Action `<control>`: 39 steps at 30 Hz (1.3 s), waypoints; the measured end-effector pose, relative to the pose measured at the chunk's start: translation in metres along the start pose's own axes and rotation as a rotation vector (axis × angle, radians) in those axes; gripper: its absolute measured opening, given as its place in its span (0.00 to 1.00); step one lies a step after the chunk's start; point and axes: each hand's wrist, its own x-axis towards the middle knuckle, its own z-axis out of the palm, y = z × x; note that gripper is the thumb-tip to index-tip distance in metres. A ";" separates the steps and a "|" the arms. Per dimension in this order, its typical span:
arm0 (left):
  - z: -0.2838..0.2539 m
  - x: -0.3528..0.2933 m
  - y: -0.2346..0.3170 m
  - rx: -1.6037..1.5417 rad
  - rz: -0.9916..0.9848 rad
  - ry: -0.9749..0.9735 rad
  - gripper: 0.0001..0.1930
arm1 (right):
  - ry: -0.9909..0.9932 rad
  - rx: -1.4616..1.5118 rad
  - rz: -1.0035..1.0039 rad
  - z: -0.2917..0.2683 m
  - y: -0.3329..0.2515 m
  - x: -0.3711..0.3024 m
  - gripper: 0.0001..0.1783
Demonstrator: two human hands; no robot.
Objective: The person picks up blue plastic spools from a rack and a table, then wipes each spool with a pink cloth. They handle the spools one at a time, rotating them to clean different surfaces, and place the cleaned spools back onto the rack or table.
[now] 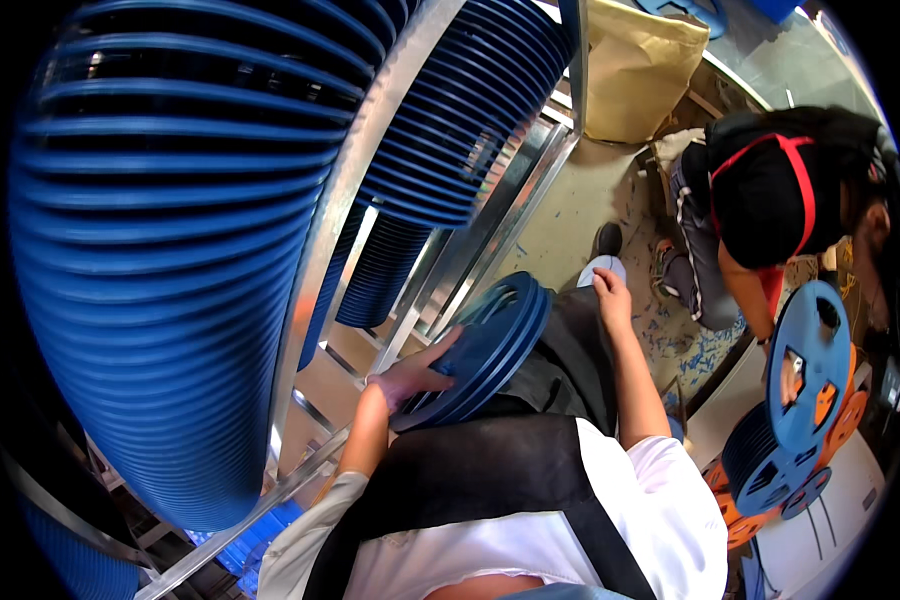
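A few blue plastic reels [505, 345], pressed together in a stack, stand tilted against my body. My left hand [420, 378] grips them from the left side, its fingers over the face of the near reel and partly hidden at the centre. My right hand [612, 297] is apart from the reels, over my dark apron. Its fingers are curled together; anything between them is too small to make out. Close by on the left, a long row of blue reels [170, 330] hangs in a metal rack [320, 230].
More blue reels [460, 110] fill the rack farther back. On the right a co-worker in black [770, 200] bends over, a hand at a large blue reel [810, 340]. Orange reels [842, 425] are beside it. Blue scraps [705, 345] litter the floor near a yellowish sack [640, 65].
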 end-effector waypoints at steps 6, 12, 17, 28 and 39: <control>0.002 -0.043 -0.071 -0.325 0.237 0.236 0.32 | -0.096 -0.013 -0.024 0.030 0.001 -0.069 0.15; 0.003 0.023 -0.076 -0.528 0.603 0.374 0.27 | -0.178 -0.091 -0.030 0.029 0.022 -0.110 0.15; 0.033 0.074 -0.022 -0.961 0.560 0.477 0.31 | -0.182 -0.099 0.030 0.005 0.037 -0.136 0.14; 0.040 0.114 0.020 -1.116 0.625 0.592 0.33 | -0.185 -0.163 0.104 -0.044 0.061 -0.162 0.15; -0.003 0.134 0.053 -1.125 0.746 0.539 0.30 | -0.172 -0.121 0.076 -0.023 0.069 -0.172 0.15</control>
